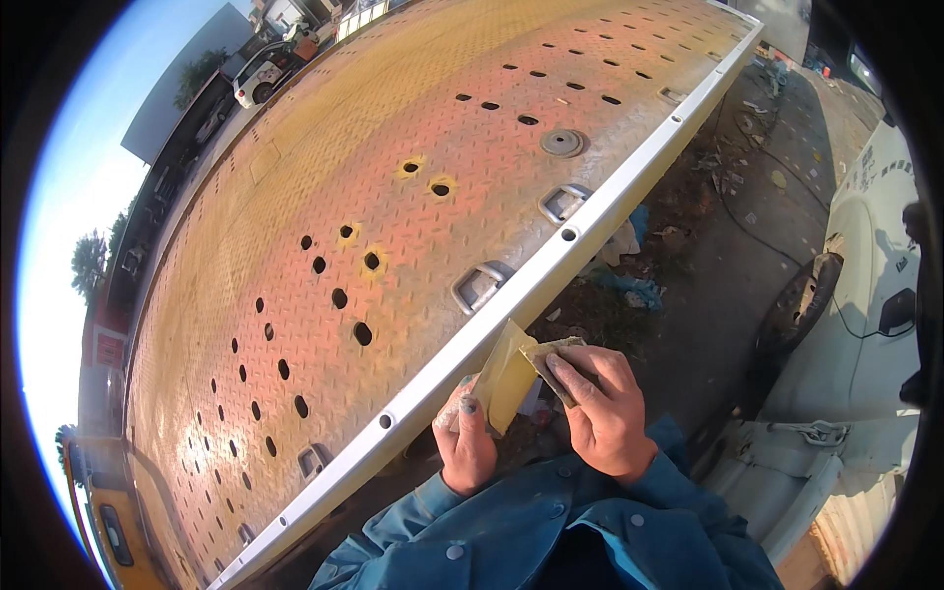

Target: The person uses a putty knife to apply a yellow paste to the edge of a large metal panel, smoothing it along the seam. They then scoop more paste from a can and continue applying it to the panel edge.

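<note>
I log the left grip [466, 442] holding a yellowish sheet [503, 382] and the right grip [608, 408] pinching a dark-edged pad [539, 360], the pieces overlapping in view between them, contact uncertain. I judge the step as working pad against sheet; the next move calls for steady pinches. Just beyond the left grip, a white rail [621, 177] limits room, with a perforated deck [423, 236] past it; a pale vehicle body [854, 324] stands well right of the right grip.

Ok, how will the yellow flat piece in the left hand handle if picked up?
The yellow flat piece is probably fairly stiff, jutting past the left hand without visible droop. Its thin look suggests it's light for its size.
</note>
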Action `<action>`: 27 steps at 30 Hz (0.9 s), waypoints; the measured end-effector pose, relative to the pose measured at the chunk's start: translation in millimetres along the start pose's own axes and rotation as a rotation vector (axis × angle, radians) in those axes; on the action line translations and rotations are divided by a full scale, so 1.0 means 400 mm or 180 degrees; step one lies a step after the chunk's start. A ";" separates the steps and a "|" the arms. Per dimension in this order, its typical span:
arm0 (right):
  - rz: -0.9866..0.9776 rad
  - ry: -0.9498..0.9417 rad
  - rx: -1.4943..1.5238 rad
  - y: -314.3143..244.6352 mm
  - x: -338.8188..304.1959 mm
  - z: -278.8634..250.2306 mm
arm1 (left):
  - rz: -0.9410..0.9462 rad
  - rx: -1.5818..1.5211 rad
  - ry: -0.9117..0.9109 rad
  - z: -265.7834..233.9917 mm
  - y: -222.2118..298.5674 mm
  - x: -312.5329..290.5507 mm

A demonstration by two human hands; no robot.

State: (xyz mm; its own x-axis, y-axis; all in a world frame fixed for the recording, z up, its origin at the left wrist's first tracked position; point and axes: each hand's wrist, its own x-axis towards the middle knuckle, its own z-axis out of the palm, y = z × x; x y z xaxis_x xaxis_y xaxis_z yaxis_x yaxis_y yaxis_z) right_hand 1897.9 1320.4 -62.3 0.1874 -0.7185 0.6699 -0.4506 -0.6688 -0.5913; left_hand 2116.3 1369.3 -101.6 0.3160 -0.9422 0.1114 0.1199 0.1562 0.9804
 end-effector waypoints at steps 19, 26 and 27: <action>0.2228 0.1351 0.2157 0.548 -0.049 0.128 | 0.0287 0.1282 0.2249 -0.062 0.014 0.024; 0.2061 0.1825 0.1486 0.637 0.050 0.210 | 0.0356 0.1464 0.2382 -0.060 0.011 -0.029; 0.1988 0.1841 0.1321 0.625 0.067 0.222 | 0.0668 0.1967 0.2100 -0.143 -0.037 -0.056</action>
State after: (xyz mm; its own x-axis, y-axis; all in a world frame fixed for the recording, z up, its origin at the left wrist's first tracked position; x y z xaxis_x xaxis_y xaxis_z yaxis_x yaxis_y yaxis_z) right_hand 1867.7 1116.9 -231.9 -0.4946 -0.8378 0.2311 0.0441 -0.2898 -0.9561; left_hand 2161.2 1405.0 -128.1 0.7687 -0.5235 0.3675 -0.4635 -0.0600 0.8840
